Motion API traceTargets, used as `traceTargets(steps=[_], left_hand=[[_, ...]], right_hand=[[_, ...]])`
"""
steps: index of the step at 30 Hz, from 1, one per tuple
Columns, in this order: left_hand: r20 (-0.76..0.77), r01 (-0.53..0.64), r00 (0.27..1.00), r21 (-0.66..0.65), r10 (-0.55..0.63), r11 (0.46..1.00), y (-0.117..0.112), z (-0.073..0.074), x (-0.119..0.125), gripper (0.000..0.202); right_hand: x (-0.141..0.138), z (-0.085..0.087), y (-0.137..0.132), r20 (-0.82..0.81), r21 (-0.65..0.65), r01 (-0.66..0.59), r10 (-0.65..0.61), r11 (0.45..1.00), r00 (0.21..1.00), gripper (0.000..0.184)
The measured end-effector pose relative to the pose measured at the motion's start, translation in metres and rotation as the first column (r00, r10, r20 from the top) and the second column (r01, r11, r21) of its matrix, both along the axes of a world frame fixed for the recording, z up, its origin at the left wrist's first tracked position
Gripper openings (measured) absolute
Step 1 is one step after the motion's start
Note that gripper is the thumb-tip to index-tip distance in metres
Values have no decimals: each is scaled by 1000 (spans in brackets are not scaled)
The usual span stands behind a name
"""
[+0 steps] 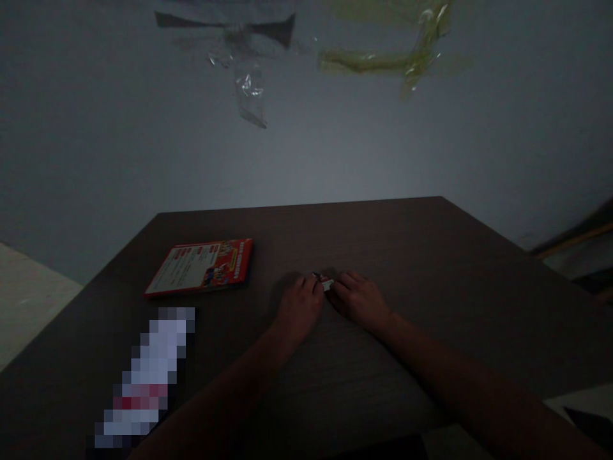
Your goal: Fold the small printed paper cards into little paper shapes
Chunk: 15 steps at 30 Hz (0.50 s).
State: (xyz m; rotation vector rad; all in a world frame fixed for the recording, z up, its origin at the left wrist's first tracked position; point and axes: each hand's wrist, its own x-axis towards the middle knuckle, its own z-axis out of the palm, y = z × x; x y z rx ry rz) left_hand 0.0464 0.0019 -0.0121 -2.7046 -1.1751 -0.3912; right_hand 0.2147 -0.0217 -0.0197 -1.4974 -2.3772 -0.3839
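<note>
A small flat piece with red and white markings (326, 282) shows between my two hands near the middle of the table; its kind is too small and dark to make out. My left hand (301, 308) has its fingers curled down at the left end of this piece. From the other side, the bent fingers of my right hand (361, 300) close on its right end. Both hands rest low on the dark wooden table (297, 236), and the fingertips hide much of what they hold.
Left of my hands lies a red and white box or booklet (198, 268) with printed text and pictures. Nearer to me is a bright pixelated object (148, 377). A pale wall (306, 147) with strips of tape (368, 62) stands behind the table.
</note>
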Motion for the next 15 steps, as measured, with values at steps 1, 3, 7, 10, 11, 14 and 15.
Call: traceTargets(steps=[1, 3, 7, 10, 11, 14, 15], left_hand=[[1, 1, 1000, 2, -1, 1000, 0, 0, 0, 23], [8, -2, 1000, 4, 2, 1000, -1, -1, 0, 21], [19, -13, 1000, -7, 13, 1000, -1, 3, 1, 20], [39, -40, 998, -40, 42, 998, -1, 5, 2, 20], [51, -47, 997, -49, 50, 998, 0, 6, 2, 19], [110, -63, 992, -60, 69, 996, 1, 5, 3, 15], [138, -66, 988, -62, 74, 996, 2, 4, 3, 14]], right_hand=[[0, 0, 0, -2, 5, 3, -3, 1000, 1000, 21], [-1, 1, 1, -17, 8, 13, -13, 1000, 1000, 19], [-4, 0, 5, -78, -6, 53, -53, 999, 996, 15], [-5, -2, 7, -151, -18, 70, -72, 997, 986, 13], [-5, -3, 7, -186, -19, 71, -74, 997, 980, 13], [-5, -4, 7, -311, -2, 61, -58, 998, 949, 10], [-5, -5, 7, -354, 9, 54, -47, 999, 934, 9]])
